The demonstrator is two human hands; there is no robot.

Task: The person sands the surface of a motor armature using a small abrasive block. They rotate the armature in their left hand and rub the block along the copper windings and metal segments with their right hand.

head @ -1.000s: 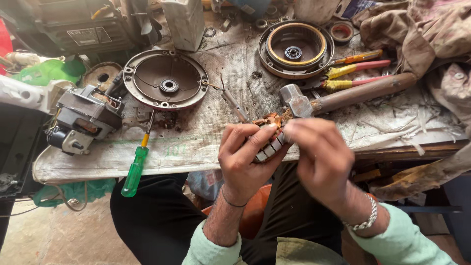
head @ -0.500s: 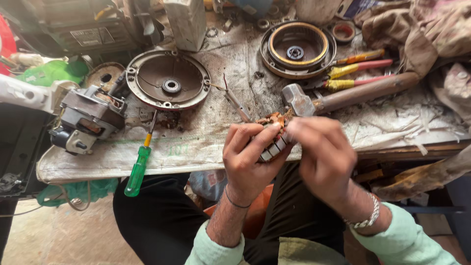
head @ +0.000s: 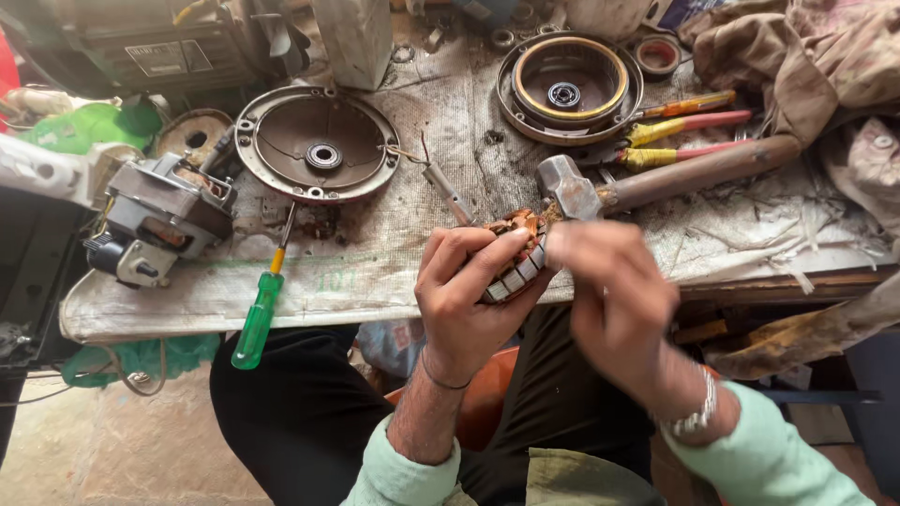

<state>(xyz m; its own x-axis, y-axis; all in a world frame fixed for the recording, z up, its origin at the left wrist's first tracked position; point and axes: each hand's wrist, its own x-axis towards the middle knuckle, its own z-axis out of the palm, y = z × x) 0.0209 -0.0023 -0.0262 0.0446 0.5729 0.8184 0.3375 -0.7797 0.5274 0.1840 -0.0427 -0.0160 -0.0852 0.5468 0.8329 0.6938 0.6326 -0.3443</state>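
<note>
My left hand (head: 467,298) grips a small motor stator (head: 518,251) with copper windings and a ring of grey steel segments, held above my lap at the bench's front edge. My right hand (head: 611,295) is blurred, its fingertips at the stator's right side by the windings; what it pinches I cannot tell. A hammer (head: 656,183) with a steel head and wooden handle lies on the bench just beyond both hands.
A green-handled screwdriver (head: 261,309) overhangs the front edge at left. A round motor end cover (head: 317,145) and a second housing with a bearing (head: 567,86) lie further back. A small motor (head: 159,220) sits at left, red-and-yellow pliers (head: 684,126) and rags (head: 806,47) at right.
Both hands have stayed on the stator. My right hand has shifted slightly along its right side and is now blurred. The view has drifted a little right.
</note>
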